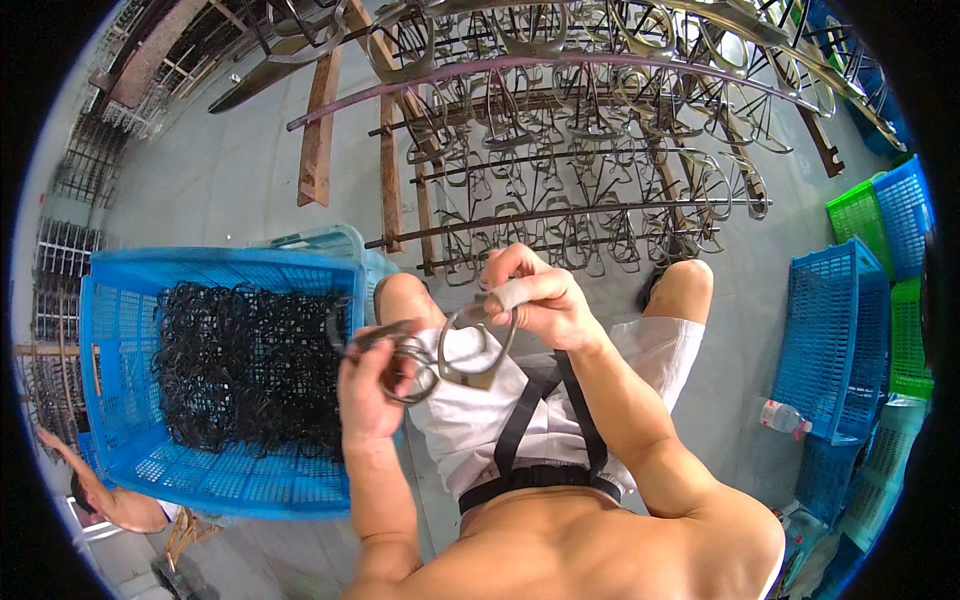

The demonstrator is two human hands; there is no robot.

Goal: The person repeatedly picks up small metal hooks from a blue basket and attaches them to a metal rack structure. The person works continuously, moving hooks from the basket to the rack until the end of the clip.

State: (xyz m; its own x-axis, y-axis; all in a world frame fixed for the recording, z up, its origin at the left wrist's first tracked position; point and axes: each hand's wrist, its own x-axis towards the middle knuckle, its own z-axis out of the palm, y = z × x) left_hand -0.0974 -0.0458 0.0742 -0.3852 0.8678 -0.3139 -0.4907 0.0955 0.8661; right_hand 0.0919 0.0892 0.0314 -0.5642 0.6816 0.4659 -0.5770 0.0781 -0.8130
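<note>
In front of my lap, my right hand (550,308) pinches the upper part of a metal stirrup-shaped loop (468,379) between thumb and fingers. This loop hangs with its flat, wider side down, and a finger of that hand has a pale wrap. To its left, my left hand (366,396) is closed around dark curved loops (418,398), smeared by motion and just left of the stirrup-shaped loop. Whether they touch, I cannot tell. Beside my left hand stands a blue plastic crate (225,497) holding a tangled heap of thin black curved pieces (250,370).
Ahead, a rack of horizontal bars (600,208) carries many hanging metal loops, with wooden uprights (318,130). At right stand blue crates (825,330), green crates (857,215) and a clear bottle (784,417). Another person's arm (75,460) shows at far left.
</note>
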